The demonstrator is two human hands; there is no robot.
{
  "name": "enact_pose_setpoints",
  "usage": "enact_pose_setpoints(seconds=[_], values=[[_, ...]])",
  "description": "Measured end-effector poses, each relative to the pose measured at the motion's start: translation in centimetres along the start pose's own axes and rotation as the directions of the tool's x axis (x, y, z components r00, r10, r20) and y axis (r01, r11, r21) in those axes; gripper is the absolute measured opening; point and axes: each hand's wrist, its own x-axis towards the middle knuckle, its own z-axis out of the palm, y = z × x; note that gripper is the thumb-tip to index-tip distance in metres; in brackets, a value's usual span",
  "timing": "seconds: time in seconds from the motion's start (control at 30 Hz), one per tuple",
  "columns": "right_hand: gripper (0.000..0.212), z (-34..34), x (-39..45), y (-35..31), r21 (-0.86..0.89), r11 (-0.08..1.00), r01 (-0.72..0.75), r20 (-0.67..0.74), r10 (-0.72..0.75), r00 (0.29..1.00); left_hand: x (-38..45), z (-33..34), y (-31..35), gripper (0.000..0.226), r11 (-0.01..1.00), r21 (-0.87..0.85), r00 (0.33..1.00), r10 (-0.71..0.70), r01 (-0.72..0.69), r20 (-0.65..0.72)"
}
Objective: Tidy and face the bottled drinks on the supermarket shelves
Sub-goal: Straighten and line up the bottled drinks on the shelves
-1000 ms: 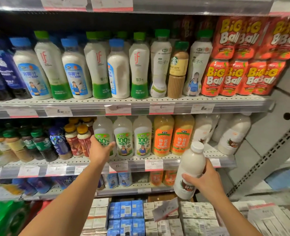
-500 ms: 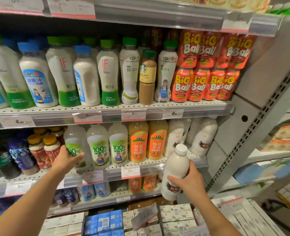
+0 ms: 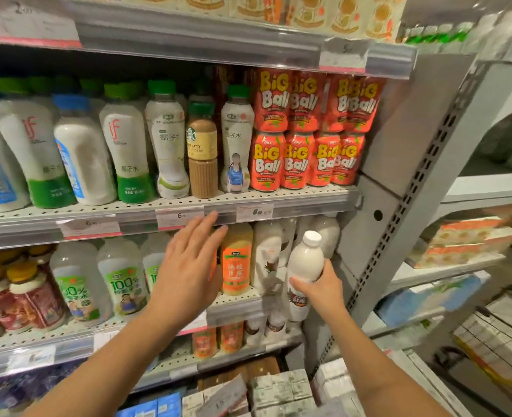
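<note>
While gripping the white bottle in the right hand, mind the weight. Looks full of milky drink, so likely a bit heavy. Smooth plastic, likely stiff enough not to squash, but maybe slippery on the shiny label. Best held round the fat middle, not by the small white cap.

Held that way now: fingers curled round the left side of the body, just above the brown label. Thumb hidden behind. Cap up, poking out above the hand. Upright, just in front of the right end of the middle shelf, near the other white bottles of the same kind.

Left hand flat and wide, fingers straight and a little spread, holding nothing. Up in front of the orange bottles, just left of the white ones. Cannot tell if touching them.

Probably about to push that row straight or make room. Then, likely, slide the white bottle into the right end of the shelf, label facing near.
</note>
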Motion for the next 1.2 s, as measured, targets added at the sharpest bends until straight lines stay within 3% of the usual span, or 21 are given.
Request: enact_pose_setpoints(seconds=[0.07,0.23,0.53,0.6,0.73,0.83,1.0,1.2], values=[[0.082,-0.2,1.5,-0.6,-0.025,0.999,0.02,-0.004,-0.021,1.0,2.6,0.8,3.0,0.079,1.0,-0.002,0.999,0.016,-0.016,0.049],[0.069,-0.9,3.7,-1.9,0.005,0.998,0.067,0.014,-0.067,0.998,7.5,3.5,5.9,0.088,0.984,0.176,0.982,-0.066,0.035,0.179],[0.076,-0.3,5.4,-0.9,0.02,0.998,0.062,0.139,-0.064,0.988,8.3,4.6,5.5,0.088,0.961,0.275,0.984,-0.085,0.04,0.155],[0.076,0.0,5.7,-0.7,-0.06,0.996,0.069,0.15,-0.059,0.987,8.2,4.5,5.6,0.09,0.962,0.27,0.984,-0.092,0.049,0.15],[0.083,0.4,5.8,-0.4,-0.411,0.898,0.159,0.066,-0.144,0.987,8.3,4.7,5.6,0.09,0.962,0.272,0.99,-0.069,0.034,0.123],[0.09,0.9,5.8,0.0,-0.466,0.869,0.166,-0.015,-0.195,0.981,8.3,4.8,5.6,0.091,0.957,0.288,0.99,-0.072,0.036,0.117],[0.078,1.7,6.1,0.0,-0.445,0.879,0.174,-0.081,-0.233,0.969,8.1,5.3,5.5,0.089,0.946,0.322,0.993,-0.069,0.034,0.098],[0.056,2.3,5.1,1.9,-0.462,0.885,0.055,-0.06,-0.093,0.994,8.1,5.2,5.8,0.088,0.94,0.338,0.988,-0.096,0.05,0.121]])
